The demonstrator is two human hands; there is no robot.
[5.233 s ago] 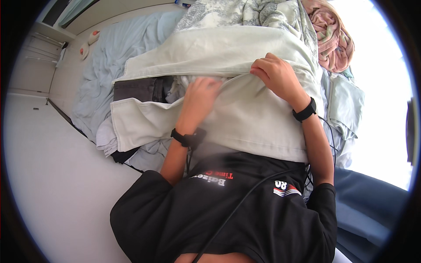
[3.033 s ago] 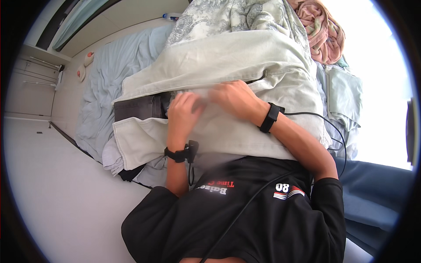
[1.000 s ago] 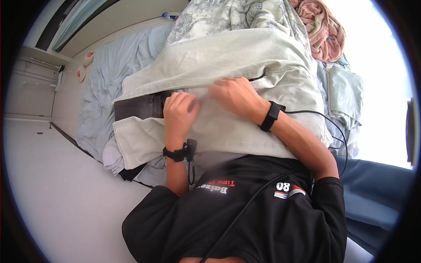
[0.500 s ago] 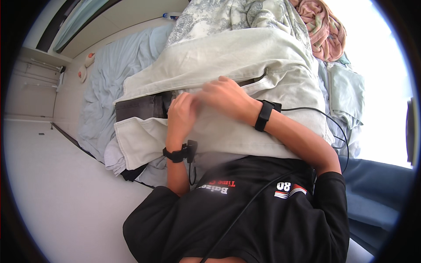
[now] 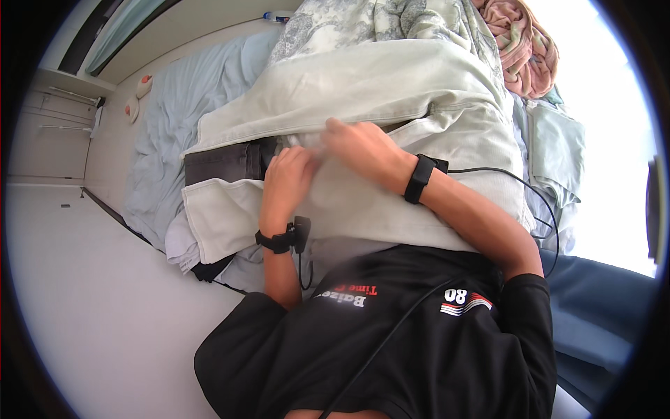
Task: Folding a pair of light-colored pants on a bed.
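A pair of pale off-white trousers [image 5: 391, 77] lies spread across the bed, its leg ends toward the left. Between the two legs shows a folded dark grey garment [image 5: 223, 164]. My left hand [image 5: 286, 174] is over the middle of the trousers, fingers curled and closed. Close on its right, my right hand [image 5: 366, 146] is closed with the fingertips together, pointing at the left hand. Something pale and blurred sits between the fingertips; I cannot make out what it is. Each wrist wears a black band with a small module.
A patterned grey-white quilt [image 5: 391, 21] is bunched behind the trousers. A pink blanket [image 5: 520, 49] and folded pale green cloth [image 5: 558, 150] lie to the right. Light blue bedding [image 5: 167, 133] covers the left. A black cable [image 5: 516, 180] trails from my right wrist.
My right hand has shifted slightly left and is less blurred. My left hand stays nearly in place, fingers still curled. The trousers look much the same.
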